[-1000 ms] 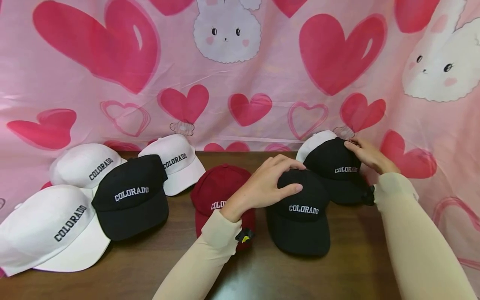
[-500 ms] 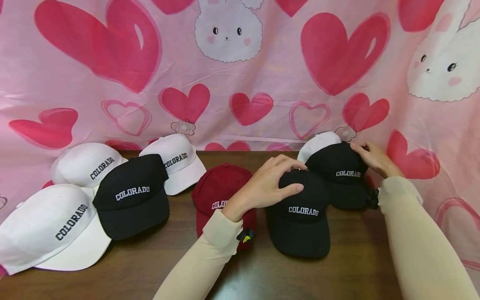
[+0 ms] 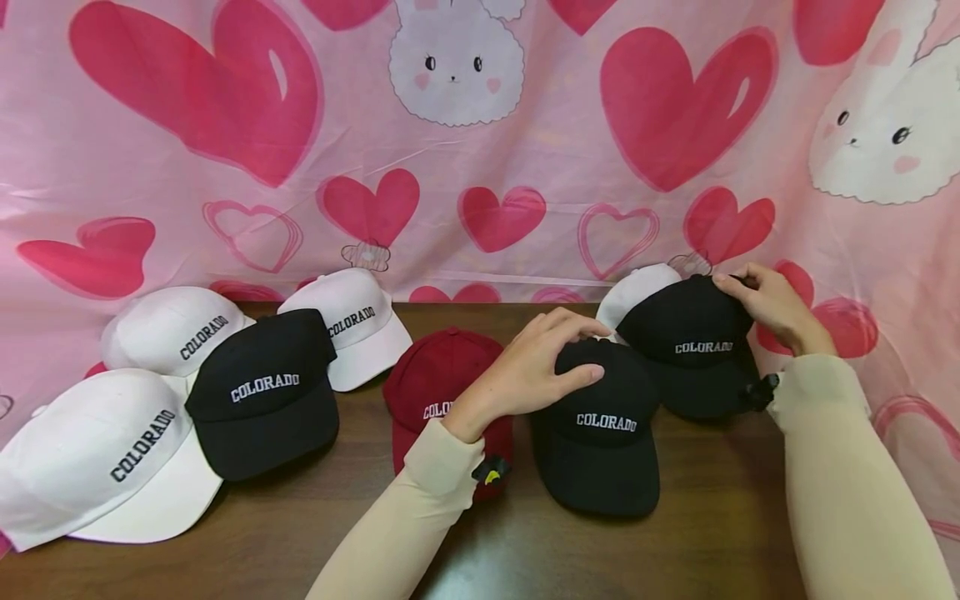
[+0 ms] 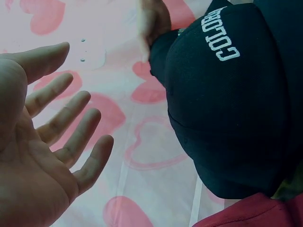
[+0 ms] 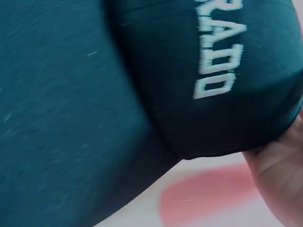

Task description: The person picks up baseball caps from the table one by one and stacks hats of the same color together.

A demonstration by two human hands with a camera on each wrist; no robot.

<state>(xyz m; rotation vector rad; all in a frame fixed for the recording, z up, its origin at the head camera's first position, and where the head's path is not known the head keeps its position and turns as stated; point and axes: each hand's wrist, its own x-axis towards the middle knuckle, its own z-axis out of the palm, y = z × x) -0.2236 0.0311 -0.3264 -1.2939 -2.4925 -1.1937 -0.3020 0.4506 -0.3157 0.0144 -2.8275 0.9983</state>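
Observation:
My right hand [image 3: 780,308] grips a black baseball cap [image 3: 686,321] with white COLORADO lettering by the right side of its crown, thumb on top. In the right wrist view this cap fills most of the picture, and the hand [image 5: 279,177] shows at its edge, fingers hidden behind the fabric. My left hand [image 3: 532,371] hovers by the crown of a second black cap [image 3: 600,475], fingers spread and loosely bent. The left wrist view shows that hand [image 4: 38,165] apart from the cap [image 4: 227,104]. A white cap [image 3: 637,287] peeks out behind the gripped one.
A dark red cap [image 3: 442,362] sits under my left forearm. On the left side of the wooden table [image 3: 360,533] several white caps, one of them a white cap [image 3: 90,442] in front, surround another black cap [image 3: 262,400]. A pink heart-printed cloth [image 3: 465,158] hangs behind.
My right hand has shifted to the right, and the black cap in it has moved right along with it, tilting a little. The left hand has stayed in place.

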